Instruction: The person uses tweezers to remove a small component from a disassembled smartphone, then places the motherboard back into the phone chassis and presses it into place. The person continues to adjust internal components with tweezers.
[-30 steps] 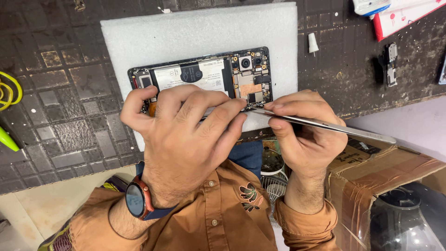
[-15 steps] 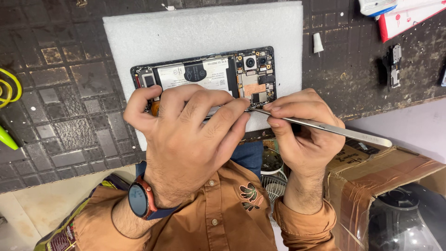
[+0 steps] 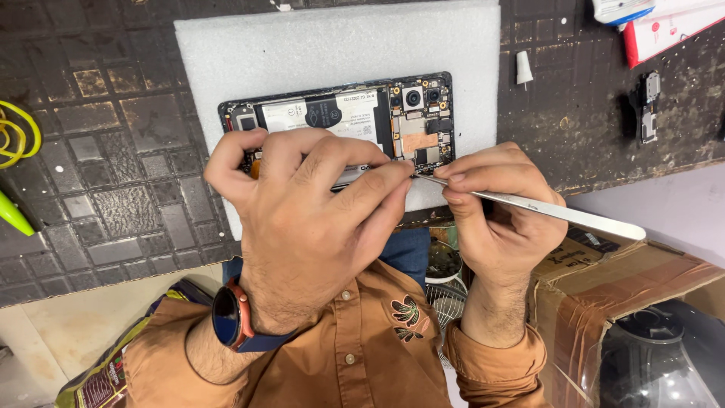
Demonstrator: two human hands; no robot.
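An opened smartphone (image 3: 355, 121) lies back-up on a white foam pad (image 3: 325, 53), showing its battery, camera modules and a copper patch. My left hand (image 3: 302, 219) covers the phone's near edge and holds it down with the fingers spread over it. My right hand (image 3: 498, 211) grips silver metal tweezers (image 3: 544, 210); their tip meets the phone's lower right corner by my left fingertip. A dark watch with a red rim (image 3: 230, 317) sits on my left wrist.
A dark textured work mat (image 3: 113, 151) lies under the foam. Yellow cable (image 3: 15, 136) and a green tool are at the left edge. Small phone parts (image 3: 646, 106) and a white tip (image 3: 523, 68) lie at right. A cardboard box (image 3: 642, 287) stands below right.
Both hands stay on the phone with the tweezers at its corner; only the view has shifted slightly.
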